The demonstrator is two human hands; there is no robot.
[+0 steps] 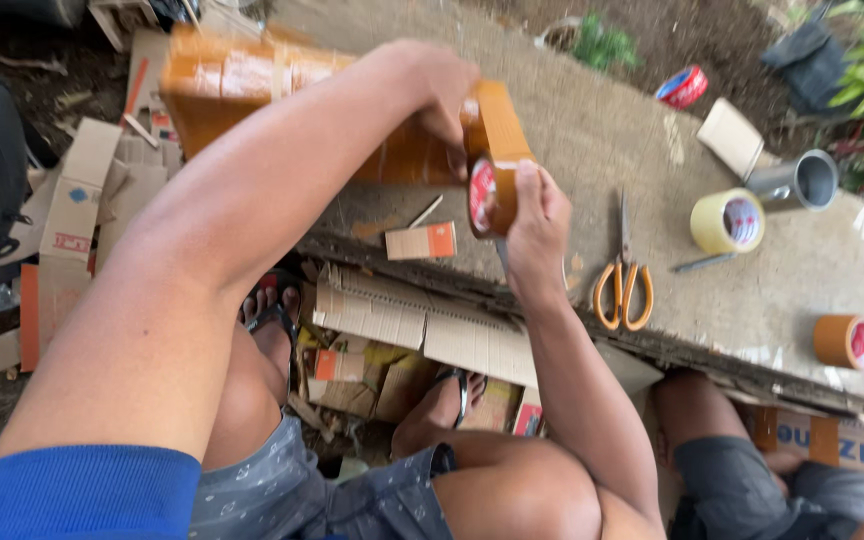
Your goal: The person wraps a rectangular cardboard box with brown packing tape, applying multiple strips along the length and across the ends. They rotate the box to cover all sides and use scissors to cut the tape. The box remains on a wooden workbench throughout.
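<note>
My right hand (pixel 537 225) and left hand (pixel 437 95) clamp the brown tape roll (pixel 492 160) against the taped parcel (pixel 282 100); orange-handled scissors (pixel 624 285) (steel blades) lie at three o'clock.

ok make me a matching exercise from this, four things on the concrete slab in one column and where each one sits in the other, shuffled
Things:
1. orange-handled scissors
2. pale yellow roll of tape
3. brown roll of tape held in both hands
4. red and blue roll of tape

Places:
A. far side of the concrete slab, near the soil
B. lying flat just right of the right hand
C. standing on edge beside the grey metal cup
D. raised in front of the tape-wrapped brown parcel, with the left hand on it

Pairs: 1-B, 2-C, 3-D, 4-A
</note>
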